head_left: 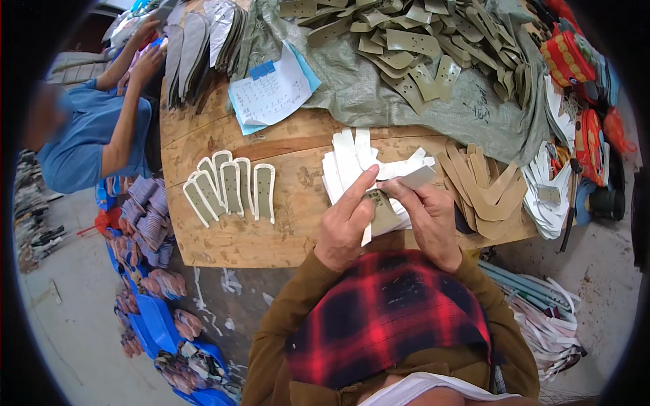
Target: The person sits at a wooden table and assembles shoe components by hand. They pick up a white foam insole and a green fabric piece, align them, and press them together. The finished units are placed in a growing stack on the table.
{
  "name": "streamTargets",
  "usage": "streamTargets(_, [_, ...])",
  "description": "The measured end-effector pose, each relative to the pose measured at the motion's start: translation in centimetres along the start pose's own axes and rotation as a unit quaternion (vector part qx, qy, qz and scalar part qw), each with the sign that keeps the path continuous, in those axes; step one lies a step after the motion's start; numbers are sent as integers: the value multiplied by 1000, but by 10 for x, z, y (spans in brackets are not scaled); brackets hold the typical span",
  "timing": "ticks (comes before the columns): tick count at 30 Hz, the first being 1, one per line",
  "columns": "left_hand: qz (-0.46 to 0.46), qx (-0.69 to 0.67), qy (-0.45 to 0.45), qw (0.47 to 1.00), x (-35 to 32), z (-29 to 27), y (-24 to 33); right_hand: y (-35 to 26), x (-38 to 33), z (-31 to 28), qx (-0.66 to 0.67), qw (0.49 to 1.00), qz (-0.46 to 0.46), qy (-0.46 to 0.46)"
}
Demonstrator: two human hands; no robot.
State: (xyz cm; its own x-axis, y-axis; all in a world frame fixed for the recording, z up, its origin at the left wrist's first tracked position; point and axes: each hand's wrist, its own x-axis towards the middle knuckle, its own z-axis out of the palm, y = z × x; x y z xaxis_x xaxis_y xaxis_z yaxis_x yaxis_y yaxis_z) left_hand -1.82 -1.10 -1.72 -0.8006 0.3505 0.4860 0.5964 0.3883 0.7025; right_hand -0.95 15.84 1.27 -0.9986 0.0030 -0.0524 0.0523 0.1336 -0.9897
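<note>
A plaid cloth [393,311] in red and black covers the person's lap, against the table [291,240]. Just past the table's near edge, the hands work close together. The right hand [433,220] pinches a pale flap [418,178] between thumb and fingers; the left hand [349,220] sets its index finger close beside it, and I cannot tell whether its other fingers grip. An olive piece [387,213] shows between the hands, over white strips [344,159] fanned on the wood.

The tabletop is worn, stained board. White-edged pieces [231,186] lie fanned to the left; tan pieces [491,203] overlap at the right edge. Down on the left are blue trays [152,318] and striped bundles [150,220].

Farther back, a clipped paper [274,95] lies beside a grey-green sack [345,95] heaped with olive parts [413,42]. Grey pieces [193,51] stack at the far left corner, near a co-worker [95,128] in blue.
</note>
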Motion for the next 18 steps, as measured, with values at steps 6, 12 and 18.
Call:
streamTargets(6, [-12, 48, -3, 999, 1, 11, -3, 2, -2, 1, 23, 1000, 15, 10])
streamTargets(12, [1, 73, -25, 997, 0, 16, -10, 1, -2, -7, 83, 995, 50, 3])
streamTargets(18, [-3, 139, -45, 989, 0, 20, -12, -14, -3, -17, 124, 987, 104, -5])
